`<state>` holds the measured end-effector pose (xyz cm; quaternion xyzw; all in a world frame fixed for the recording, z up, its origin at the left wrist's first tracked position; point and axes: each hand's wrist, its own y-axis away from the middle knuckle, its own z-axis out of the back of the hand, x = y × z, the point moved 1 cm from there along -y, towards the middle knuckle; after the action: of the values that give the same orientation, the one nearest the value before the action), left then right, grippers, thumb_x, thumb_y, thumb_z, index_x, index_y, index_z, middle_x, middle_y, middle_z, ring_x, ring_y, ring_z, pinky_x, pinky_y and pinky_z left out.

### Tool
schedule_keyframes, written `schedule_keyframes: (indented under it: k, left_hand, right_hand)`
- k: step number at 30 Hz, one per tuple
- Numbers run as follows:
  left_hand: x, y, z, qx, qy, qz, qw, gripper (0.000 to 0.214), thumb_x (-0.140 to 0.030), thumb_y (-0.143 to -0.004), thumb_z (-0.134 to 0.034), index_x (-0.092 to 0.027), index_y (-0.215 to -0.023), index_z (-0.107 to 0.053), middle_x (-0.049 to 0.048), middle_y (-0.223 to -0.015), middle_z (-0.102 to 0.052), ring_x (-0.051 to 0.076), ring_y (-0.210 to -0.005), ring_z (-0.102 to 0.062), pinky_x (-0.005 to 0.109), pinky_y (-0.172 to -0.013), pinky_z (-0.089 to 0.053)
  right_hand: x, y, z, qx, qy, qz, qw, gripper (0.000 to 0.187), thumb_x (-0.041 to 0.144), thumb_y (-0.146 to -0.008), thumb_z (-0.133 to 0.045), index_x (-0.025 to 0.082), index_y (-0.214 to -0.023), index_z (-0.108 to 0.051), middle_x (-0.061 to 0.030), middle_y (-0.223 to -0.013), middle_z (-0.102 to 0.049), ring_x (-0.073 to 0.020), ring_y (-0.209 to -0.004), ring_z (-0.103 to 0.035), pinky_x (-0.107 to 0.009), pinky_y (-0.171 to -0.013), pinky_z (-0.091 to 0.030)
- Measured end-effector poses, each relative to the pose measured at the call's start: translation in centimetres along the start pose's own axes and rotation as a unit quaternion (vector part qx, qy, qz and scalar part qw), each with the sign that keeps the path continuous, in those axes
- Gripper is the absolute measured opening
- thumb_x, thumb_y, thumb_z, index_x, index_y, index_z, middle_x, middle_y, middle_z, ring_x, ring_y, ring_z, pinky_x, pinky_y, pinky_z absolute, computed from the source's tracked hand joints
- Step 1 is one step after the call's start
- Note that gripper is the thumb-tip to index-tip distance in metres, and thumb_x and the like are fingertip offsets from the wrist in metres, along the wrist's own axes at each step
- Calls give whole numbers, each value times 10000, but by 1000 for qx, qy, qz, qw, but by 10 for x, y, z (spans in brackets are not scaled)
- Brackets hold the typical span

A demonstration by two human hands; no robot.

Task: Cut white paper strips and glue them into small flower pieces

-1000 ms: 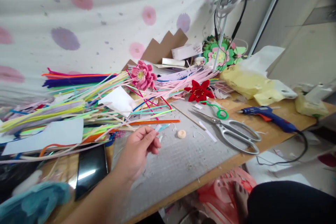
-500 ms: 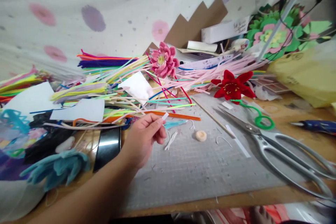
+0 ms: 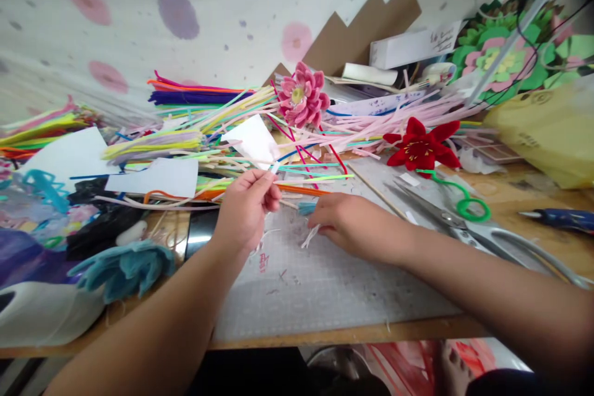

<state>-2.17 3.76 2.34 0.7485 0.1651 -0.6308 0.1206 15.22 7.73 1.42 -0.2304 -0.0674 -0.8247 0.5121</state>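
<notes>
My left hand (image 3: 245, 207) is raised over the left part of the grey cutting mat (image 3: 343, 303). Its thumb and index finger pinch a small white strip (image 3: 275, 167), whose end sticks up past the fingertips. My right hand (image 3: 352, 226) is low over the mat, palm down with curled fingers. The fingertips are at a small bunch of white strings (image 3: 309, 237); whether they grip it is hidden. Just beyond those fingers lies a light blue bundle (image 3: 306, 208). The round wooden piece seen earlier is hidden by my right hand or arm.
Large scissors (image 3: 449, 218) and a thin stick (image 3: 371, 187) lie on the right. Behind are a red flower (image 3: 420, 145), a pink flower (image 3: 304, 96) and heaps of pipe cleaners (image 3: 158, 147). A blue felt flower (image 3: 127, 266) sits left. A blue-handled tool (image 3: 559, 218) lies far right.
My right hand has come in from the right to the white strings, covering the round wooden piece. My left hand keeps its pinch on the white strip. The view has shifted slightly.
</notes>
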Motion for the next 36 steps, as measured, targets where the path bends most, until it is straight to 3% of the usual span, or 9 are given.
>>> schedule_keyframes:
  k: [7,11,14,19,21,25,27,31,36]
  left_hand:
    - [-9,-8,9,-35,35,-32,998,101,-220,-717,-652,-152,-696,-580,-51,-488,-550,59,-400,-467,174,-404,-336]
    - [-9,-7,10,-39,44,-33,998,98,-215,-712,-656,-152,-700,-582,-52,-486,-555,58,-393,-468,174,-399,-336]
    - [-9,-7,10,-36,43,-26,998,102,-220,-721,-650,-156,-701,-572,-56,-491,-558,59,-395,-475,172,-401,-339]
    - [-9,-1,6,14,28,9,999,120,-247,-753,-634,-161,-715,-560,-38,-552,-611,78,-434,-534,188,-448,-395]
    - [-6,6,1,59,18,34,998,141,-256,-754,-649,-153,-707,-566,-2,-619,-657,108,-501,-593,218,-503,-446]
    - [6,23,-13,198,28,95,975,160,-257,-760,-680,-148,-708,-574,41,-769,-699,160,-715,-661,286,-692,-507]
    - [13,30,-19,244,43,119,962,168,-271,-778,-675,-157,-718,-568,12,-744,-678,139,-710,-647,267,-708,-496]
    - [22,37,-23,260,40,140,955,180,-304,-813,-642,-171,-743,-542,-29,-700,-626,115,-650,-620,251,-674,-477]
    - [28,40,-24,273,-42,99,956,212,-335,-881,-527,-186,-736,-489,-52,-601,-544,95,-555,-527,226,-572,-415]
  right_hand:
    - [23,-50,-28,2,5,-22,1000,230,170,-796,-608,181,-999,-716,-93,-991,-665,-214,-894,-613,-282,-763,-436]
    - [34,-66,-46,0,14,-52,999,162,107,-765,-580,121,-852,-715,-152,-964,-644,-263,-951,-581,-336,-810,-422]
    - [34,-62,-39,-3,-6,-73,997,139,71,-764,-547,110,-785,-678,-146,-913,-650,-237,-885,-582,-321,-775,-421]
    - [30,-24,-5,-35,-106,-132,985,104,82,-783,-506,163,-769,-570,-13,-709,-623,-124,-628,-541,-221,-567,-393]
    - [29,-4,5,-65,-236,-150,958,104,79,-776,-507,174,-806,-537,20,-683,-593,-103,-607,-524,-205,-554,-384]
    - [28,27,8,-119,-471,-171,857,79,106,-734,-550,166,-786,-558,34,-656,-569,-85,-592,-480,-216,-579,-370]
    - [26,34,6,-130,-513,-188,827,54,124,-709,-571,159,-749,-583,31,-638,-572,-82,-575,-461,-222,-569,-357]
    - [24,38,4,-132,-562,-212,789,54,164,-666,-599,155,-702,-637,22,-611,-585,-83,-541,-457,-226,-524,-341]
    - [27,40,5,-139,-593,-240,756,86,157,-619,-599,151,-650,-679,12,-568,-614,-76,-502,-467,-221,-507,-352]
